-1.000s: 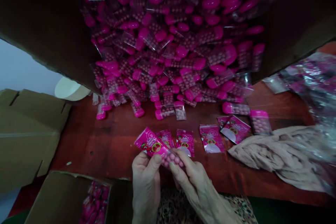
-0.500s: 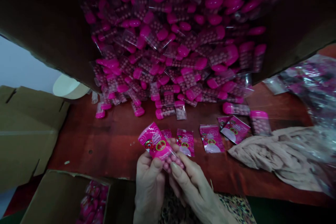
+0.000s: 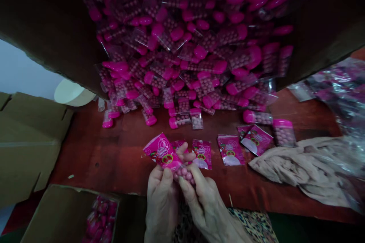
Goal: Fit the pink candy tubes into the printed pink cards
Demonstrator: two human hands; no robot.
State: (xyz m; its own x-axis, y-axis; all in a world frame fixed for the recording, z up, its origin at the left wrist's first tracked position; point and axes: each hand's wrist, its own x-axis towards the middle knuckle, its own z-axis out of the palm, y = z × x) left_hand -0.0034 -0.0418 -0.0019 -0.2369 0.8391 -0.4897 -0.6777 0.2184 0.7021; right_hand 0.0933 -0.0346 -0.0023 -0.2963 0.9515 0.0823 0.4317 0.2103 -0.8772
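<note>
A pink printed sleeve [image 3: 164,153] is partly over a small clear container of pink candy balls [image 3: 185,173], whose filled end sticks out at the lower right. Closed round the sleeve's lower left side is my left hand [image 3: 161,193], thumb on its front. My right hand [image 3: 205,199] pinches the container's exposed end between thumb and fingers. Just behind them, more flat sleeves [image 3: 202,153] lie on the red wooden table [image 3: 122,159], with a stack of sleeves [image 3: 229,150] further right.
A large carton lies open toward me, spilling many pink-capped candy containers [image 3: 182,79] onto the table. At lower left stands a box [image 3: 57,212] holding wrapped packs [image 3: 101,220]. A crumpled cloth [image 3: 302,167] and clear plastic bags [image 3: 342,98] are at right; a white bowl [image 3: 72,93] is at left.
Both hands have shifted slightly left with the sleeve and container. My right thumb and fingers have moved along the container's end, and less of the candy shows.
</note>
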